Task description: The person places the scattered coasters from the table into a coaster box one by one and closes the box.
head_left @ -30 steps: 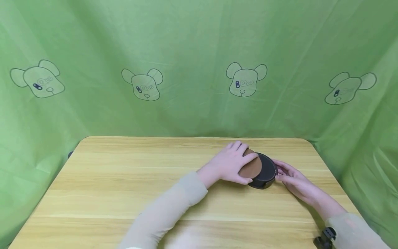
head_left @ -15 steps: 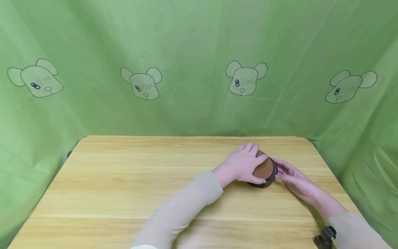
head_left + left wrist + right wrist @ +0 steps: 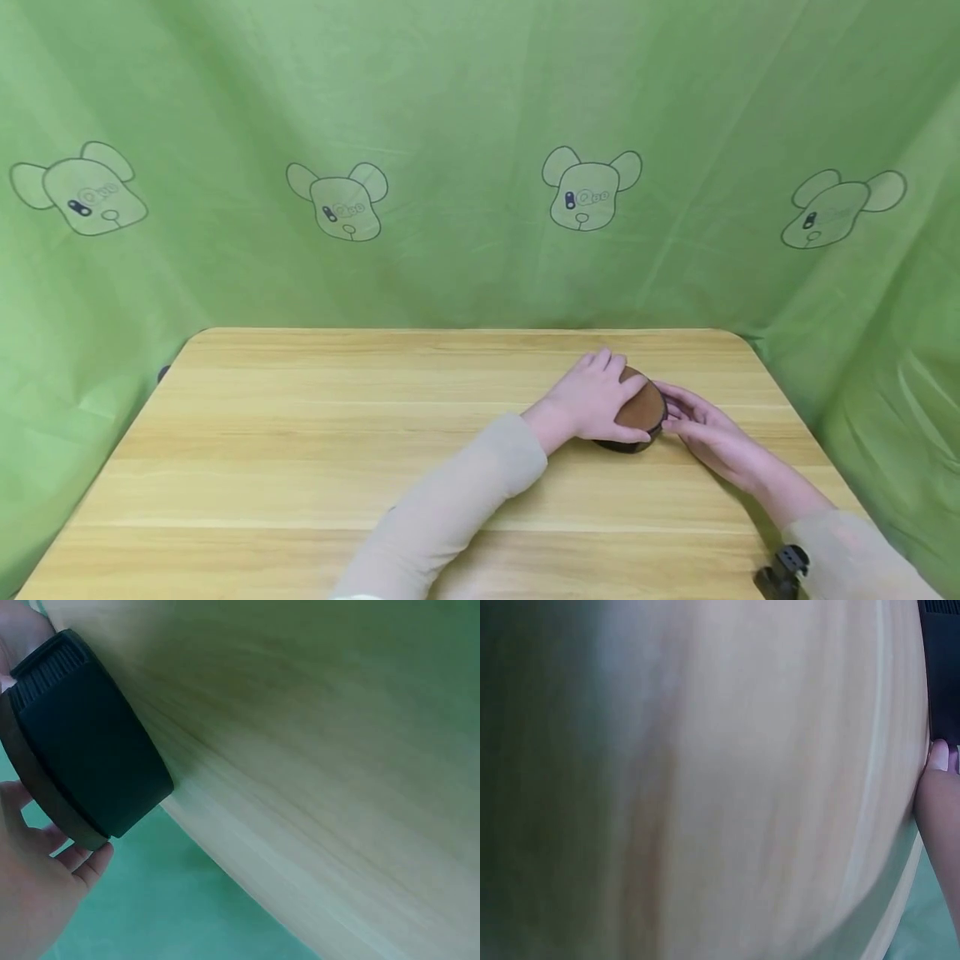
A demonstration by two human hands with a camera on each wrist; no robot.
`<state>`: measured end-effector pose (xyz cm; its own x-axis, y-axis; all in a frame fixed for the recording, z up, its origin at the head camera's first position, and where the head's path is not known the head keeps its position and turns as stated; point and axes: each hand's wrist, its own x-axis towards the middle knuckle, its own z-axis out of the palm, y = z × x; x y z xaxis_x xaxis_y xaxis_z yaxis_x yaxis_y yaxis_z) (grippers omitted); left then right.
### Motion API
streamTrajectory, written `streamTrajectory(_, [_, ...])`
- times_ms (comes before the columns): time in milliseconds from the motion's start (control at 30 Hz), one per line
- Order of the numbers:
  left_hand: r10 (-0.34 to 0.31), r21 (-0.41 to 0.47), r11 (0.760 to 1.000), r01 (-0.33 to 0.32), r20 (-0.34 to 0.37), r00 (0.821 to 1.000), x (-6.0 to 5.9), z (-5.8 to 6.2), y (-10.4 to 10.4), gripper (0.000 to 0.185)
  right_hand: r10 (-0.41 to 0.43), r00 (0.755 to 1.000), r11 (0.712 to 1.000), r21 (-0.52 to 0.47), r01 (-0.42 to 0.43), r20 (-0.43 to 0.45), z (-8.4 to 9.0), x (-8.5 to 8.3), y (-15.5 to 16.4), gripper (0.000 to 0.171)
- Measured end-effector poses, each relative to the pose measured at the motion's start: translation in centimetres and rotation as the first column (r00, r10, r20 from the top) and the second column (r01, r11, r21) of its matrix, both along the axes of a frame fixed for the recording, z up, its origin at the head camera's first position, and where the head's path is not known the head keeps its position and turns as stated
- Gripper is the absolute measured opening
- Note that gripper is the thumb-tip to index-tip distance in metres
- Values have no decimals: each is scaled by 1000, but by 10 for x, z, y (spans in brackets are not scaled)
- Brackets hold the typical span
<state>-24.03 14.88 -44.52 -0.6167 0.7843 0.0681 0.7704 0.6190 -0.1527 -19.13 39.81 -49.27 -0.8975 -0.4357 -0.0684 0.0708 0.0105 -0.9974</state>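
A round brown coaster [image 3: 643, 408] lies over the top of a black round coaster holder [image 3: 624, 447] on the right half of the table. My left hand [image 3: 588, 402] spreads across the coaster and grips its rim with thumb and fingers. In the left wrist view the holder [image 3: 97, 750] shows a ridged stack of edges through a side slot, with the coaster's edge [image 3: 46, 787] along its top. My right hand [image 3: 712, 437] holds the holder's right side, thumb in front and fingers behind. The right wrist view catches only the thumb area beside the dark wall [image 3: 945, 675].
The wooden table [image 3: 300, 450] has rounded far corners. A green curtain [image 3: 465, 275] with printed bear heads hangs close behind and on both sides. A small black device [image 3: 783, 571] sits at the right sleeve.
My left hand has moved right with the brown coaster, from half off the holder to covering its top, hiding the black disc seen before. The right hand has stayed in place.
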Motion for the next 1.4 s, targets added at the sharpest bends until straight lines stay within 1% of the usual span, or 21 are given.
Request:
streamTrajectory(200, [8, 7, 1000, -8, -13, 1000, 2, -4, 2, 85, 1, 1000, 1000, 7, -1, -2, -1, 1, -1, 53])
streamTrajectory(333, [16, 7, 1000, -16, -10, 1000, 3, -5, 1, 86, 2, 1000, 1000, 3, -2, -5, -1, 1, -1, 53])
streamTrajectory(600, [-23, 11, 1000, 23, 22, 999, 1, -5, -8, 85, 3, 1000, 1000, -5, -3, 0, -1, 1, -1, 53])
streamTrajectory(933, [-68, -9, 998, 68, -19, 997, 1, 3, -27, 80, 12, 1000, 999, -29, -13, -17, -2, 0, -1, 53])
streamTrajectory(1100, [-72, -27, 997, 71, -49, 996, 2, 6, -39, 79, 11, 1000, 999, -34, -12, -20, -3, 0, -1, 53])
streamTrajectory(1400, [-71, -18, 997, 70, -49, 996, 1, 11, -68, 77, 2, 1000, 1000, -23, -2, -8, -1, 1, -1, 52])
